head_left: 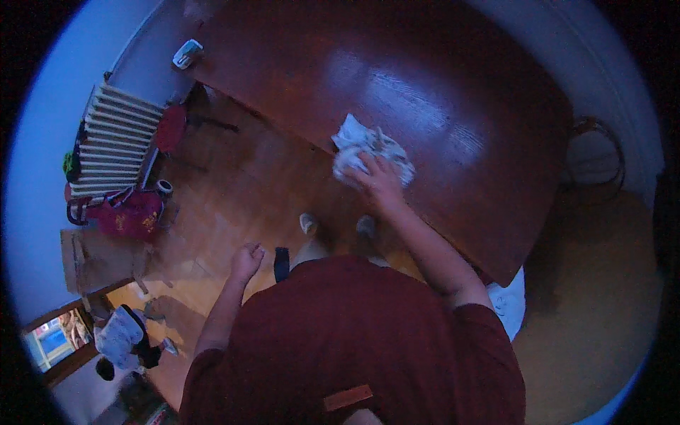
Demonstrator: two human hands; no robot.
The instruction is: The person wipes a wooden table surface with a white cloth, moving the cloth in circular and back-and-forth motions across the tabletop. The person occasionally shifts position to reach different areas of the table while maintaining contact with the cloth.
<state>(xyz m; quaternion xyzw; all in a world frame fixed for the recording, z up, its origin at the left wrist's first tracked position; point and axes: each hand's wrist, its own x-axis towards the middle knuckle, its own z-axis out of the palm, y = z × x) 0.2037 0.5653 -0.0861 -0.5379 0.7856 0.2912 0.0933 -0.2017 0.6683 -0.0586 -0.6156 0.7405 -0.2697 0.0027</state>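
A crumpled white cloth with darker patches (398,152) lies on the reddish-brown wooden table (297,64), close to its near edge. My right hand (379,180) presses down on the cloth, fingers closed around part of it. Away from the table, my left hand (247,261) hangs over the floor at my left side. Its fingers are curled in, and I see nothing in them.
A small white-and-green object (188,54) sits at the table's far left corner. Along the left wall are a white radiator (117,142), a red stool (171,129), a maroon bag (131,214) and a cardboard box (95,258). Another person (122,338) is near a lit screen (58,340) at lower left. A tan round surface (595,276) stands at right.
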